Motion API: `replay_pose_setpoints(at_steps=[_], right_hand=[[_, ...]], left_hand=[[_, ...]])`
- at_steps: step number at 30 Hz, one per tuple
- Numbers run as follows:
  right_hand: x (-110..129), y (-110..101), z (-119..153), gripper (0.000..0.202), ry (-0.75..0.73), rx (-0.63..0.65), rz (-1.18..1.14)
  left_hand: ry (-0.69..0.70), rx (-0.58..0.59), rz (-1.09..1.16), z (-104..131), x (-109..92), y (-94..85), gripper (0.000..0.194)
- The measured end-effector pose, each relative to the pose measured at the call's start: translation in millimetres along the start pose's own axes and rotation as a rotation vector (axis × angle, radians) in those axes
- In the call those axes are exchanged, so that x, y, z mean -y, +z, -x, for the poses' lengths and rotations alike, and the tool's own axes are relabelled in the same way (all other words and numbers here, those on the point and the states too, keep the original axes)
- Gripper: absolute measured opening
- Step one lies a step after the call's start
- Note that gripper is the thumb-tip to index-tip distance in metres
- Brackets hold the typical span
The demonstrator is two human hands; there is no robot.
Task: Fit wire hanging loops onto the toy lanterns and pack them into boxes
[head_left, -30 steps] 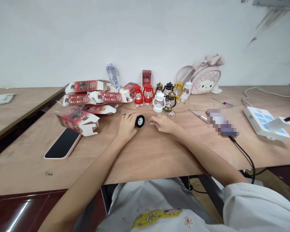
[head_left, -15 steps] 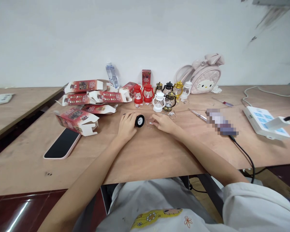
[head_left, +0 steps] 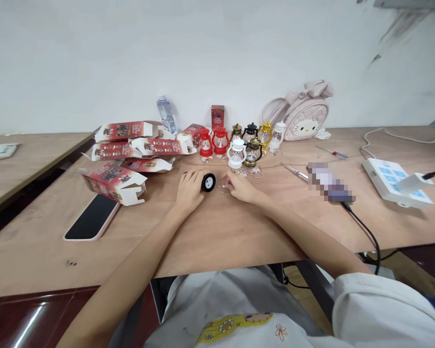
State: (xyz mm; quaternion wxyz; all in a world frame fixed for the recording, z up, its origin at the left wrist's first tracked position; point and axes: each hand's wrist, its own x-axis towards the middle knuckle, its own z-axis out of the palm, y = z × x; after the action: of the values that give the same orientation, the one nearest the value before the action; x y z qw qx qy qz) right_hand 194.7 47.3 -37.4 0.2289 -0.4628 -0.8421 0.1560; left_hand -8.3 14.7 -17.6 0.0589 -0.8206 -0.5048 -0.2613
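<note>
Left hand (head_left: 190,189): fingers wrapped over a black piece (head_left: 209,182), which lies on its side in the grip, low over the wooden surface (head_left: 217,232). The fingers and the back of the hand hide most of its body. Its round end projects just past the fingertips toward the right hand (head_left: 239,186) and shows a thick, smooth black rim around a white disc with dark marks.

Right hand: fingers curled, thumb and forefinger drawn near each other beside a small pale bit. Whether the bit is pinched or only lies next to the fingertips cannot be told. A thin, angular metal wire (head_left: 224,193) lies at these fingertips, between the hand and the black piece. Small loose parts (head_left: 241,172) are scattered just beyond the knuckles; their shapes are too small to tell.

Materials: beyond the hands stand small lanterns (head_left: 237,153) with glossy red, white, black, gold and bronze-toned frames, clear bulging middles, peaked caps and curved side arms. To the left lie printed red cartons (head_left: 112,181) of thin card, flaps spread and white inside. Near them is a flat phone (head_left: 92,217) with a pale pink edge. The surface has a matt brown grain.
</note>
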Motion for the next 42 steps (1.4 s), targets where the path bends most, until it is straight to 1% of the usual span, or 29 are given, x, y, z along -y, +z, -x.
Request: replay_pose_setpoints(at_steps=[4, 7, 12, 15, 21, 26, 31, 35, 38, 42], right_hand=[[6, 1, 3, 0.036, -0.015, 0.056, 0.166], [12, 0, 5, 0.035, -0.053, 0.082, 0.301], [20, -5, 8, 0.024, -0.112, 0.046, 0.518], [23, -9, 7, 0.023, -0.159, 0.058, 0.606], [22, -15, 5, 0.026, -0.226, 0.155, 0.614], [21, -18, 6, 0.024, -0.240, 0.135, 0.558], [19, -19, 5, 0.024, -0.211, 0.172, 0.512], [20, -21, 6, 0.023, -0.226, 0.122, 0.531], [22, -22, 7, 0.021, -0.199, 0.083, 0.592], [24, -20, 9, 0.021, -0.188, 0.094, 0.651]], left_hand=[[0.000, 0.007, -0.003, 0, -1, -0.9, 0.051], [0.004, 0.007, -0.002, 0, -1, -1.5, 0.050], [-0.004, 0.009, 0.003, 0, -1, -1.9, 0.051], [-0.008, 0.011, 0.001, 0, -1, -2.3, 0.050], [-0.006, 0.016, 0.001, 1, -2, -2.6, 0.051], [-0.001, 0.016, 0.002, 0, -1, -2.1, 0.051], [-0.001, 0.014, 0.008, 1, 0, -1.8, 0.052], [-0.005, 0.010, 0.015, 1, 0, -1.7, 0.052], [-0.007, 0.007, 0.016, 1, -1, -2.1, 0.052], [-0.004, 0.006, 0.010, 1, -1, -2.8, 0.052]])
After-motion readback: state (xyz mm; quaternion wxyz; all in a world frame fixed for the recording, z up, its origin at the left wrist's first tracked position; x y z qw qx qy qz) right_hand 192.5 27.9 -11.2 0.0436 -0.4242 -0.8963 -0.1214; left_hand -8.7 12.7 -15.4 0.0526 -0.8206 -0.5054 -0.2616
